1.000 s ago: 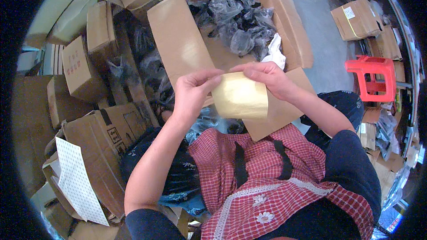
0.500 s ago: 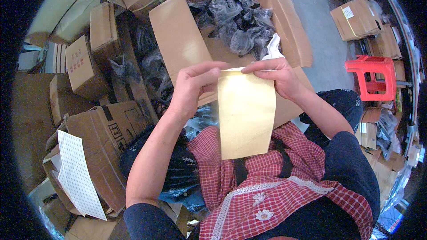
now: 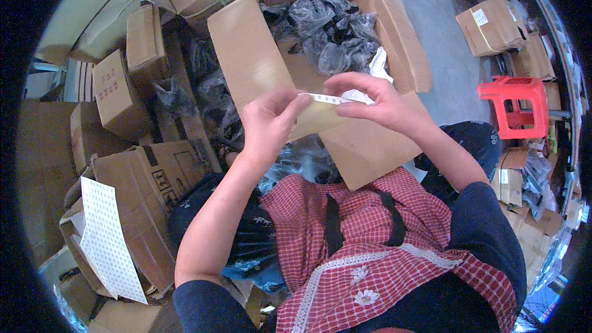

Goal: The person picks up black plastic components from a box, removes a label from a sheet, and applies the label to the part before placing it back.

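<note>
Both hands – left hand (image 3: 268,124), right hand (image 3: 373,102) – pinch a tan envelope (image 3: 317,117) over an open cardboard box (image 3: 394,43) of plastic-wrapped parts (image 3: 330,24), grey floor (image 3: 444,61) – red stool (image 3: 515,105) right.

Two hands are up in front of the person: one left hand (image 3: 268,124) and one right hand (image 3: 370,102). Between them they hold one tan envelope (image 3: 314,120).

One large open carton (image 3: 250,55) lies ahead, and it holds a heap of dark plastic bags (image 3: 330,28), too crumpled and overlapped to count. One white bag (image 3: 376,65) shows among them.

One red plastic stool (image 3: 515,105) stands at the right. One white dotted sheet (image 3: 108,240) leans at the lower left. Cardboard boxes crowd both sides; at least three closed ones show at the left, and their full number cannot be told.
</note>
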The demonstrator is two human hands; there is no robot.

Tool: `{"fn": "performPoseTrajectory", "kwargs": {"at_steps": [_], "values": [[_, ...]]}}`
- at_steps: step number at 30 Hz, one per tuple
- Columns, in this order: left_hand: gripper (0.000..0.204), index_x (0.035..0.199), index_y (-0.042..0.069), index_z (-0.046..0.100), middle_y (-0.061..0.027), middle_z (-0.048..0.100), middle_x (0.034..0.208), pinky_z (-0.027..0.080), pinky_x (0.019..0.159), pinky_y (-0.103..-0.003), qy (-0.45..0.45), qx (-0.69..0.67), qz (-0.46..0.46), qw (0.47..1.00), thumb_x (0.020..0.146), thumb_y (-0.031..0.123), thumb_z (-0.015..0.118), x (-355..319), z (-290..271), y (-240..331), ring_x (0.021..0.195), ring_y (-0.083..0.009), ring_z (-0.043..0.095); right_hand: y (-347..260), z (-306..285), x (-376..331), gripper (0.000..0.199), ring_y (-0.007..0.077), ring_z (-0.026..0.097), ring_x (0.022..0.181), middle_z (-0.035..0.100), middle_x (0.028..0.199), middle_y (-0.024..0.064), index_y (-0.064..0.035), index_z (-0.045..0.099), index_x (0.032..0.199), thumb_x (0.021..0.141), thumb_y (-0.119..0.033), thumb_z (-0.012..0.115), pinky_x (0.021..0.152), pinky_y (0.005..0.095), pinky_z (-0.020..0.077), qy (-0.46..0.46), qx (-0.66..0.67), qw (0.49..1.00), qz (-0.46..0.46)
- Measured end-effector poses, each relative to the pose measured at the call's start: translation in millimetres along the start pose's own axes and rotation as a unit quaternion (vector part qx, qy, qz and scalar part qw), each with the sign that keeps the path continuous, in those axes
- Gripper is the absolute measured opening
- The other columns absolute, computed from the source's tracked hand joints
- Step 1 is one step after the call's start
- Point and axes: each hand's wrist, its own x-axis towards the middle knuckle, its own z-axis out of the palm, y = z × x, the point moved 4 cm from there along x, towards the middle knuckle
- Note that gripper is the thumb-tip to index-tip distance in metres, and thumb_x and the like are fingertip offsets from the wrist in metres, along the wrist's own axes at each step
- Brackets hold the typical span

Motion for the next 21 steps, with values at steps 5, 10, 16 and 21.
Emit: {"fn": "performPoseTrajectory", "kwargs": {"at_steps": [5, 10, 16, 21], "values": [[0.022, 0.097, -0.001, 0.072, -0.0016, 0.069, 0.080, 0.045, 0.060, -0.021, -0.012, -0.107, -0.016, 0.994, 0.089, 0.020, 0.069, -7.1, 8.8, -3.2, 0.068, -0.0052, 0.058, -2.2, 8.8, -4.7, 0.028, 0.0146, 0.066, 0.093, 0.070, 0.098, 0.0079, -0.0017, 0.068, 0.108, 0.088, -0.021, 0.071, 0.082, 0.0300, 0.0516, 0.079, -0.093, 0.992, 0.003], [0.020, 0.098, 0.000, 0.070, -0.0024, 0.070, 0.084, 0.047, 0.066, -0.022, -0.068, -0.181, -0.035, 0.980, 0.089, 0.018, 0.071, -7.6, 17.4, -5.1, 0.073, -0.0069, 0.061, -1.2, 13.3, -8.5, 0.026, 0.0160, 0.068, 0.088, 0.072, 0.093, 0.0091, -0.0026, 0.070, 0.103, 0.088, -0.023, 0.070, 0.078, 0.0301, 0.0522, 0.100, -0.085, 0.991, -0.025], [0.018, 0.096, 0.000, 0.071, -0.0035, 0.070, 0.086, 0.049, 0.069, -0.022, -0.057, -0.161, -0.047, 0.984, 0.088, 0.016, 0.072, -13.2, 16.8, -2.2, 0.075, -0.0082, 0.062, -1.2, 18.0, -9.0, 0.021, 0.0096, 0.063, 0.089, 0.069, 0.093, 0.0044, 0.0015, 0.067, 0.107, 0.091, -0.012, 0.067, 0.080, 0.0260, 0.0509, 0.066, -0.095, 0.993, -0.009], [0.019, 0.096, -0.001, 0.072, -0.0041, 0.071, 0.084, 0.049, 0.066, -0.023, -0.013, -0.160, -0.038, 0.986, 0.088, 0.016, 0.072, -9.4, 10.2, -3.4, 0.073, -0.0083, 0.062, 15.2, 10.0, -6.2, 0.018, 0.0078, 0.062, 0.084, 0.069, 0.091, 0.0026, 0.0003, 0.067, 0.102, 0.091, -0.014, 0.068, 0.076, 0.0240, 0.0506, 0.093, -0.040, 0.994, 0.029]]}}
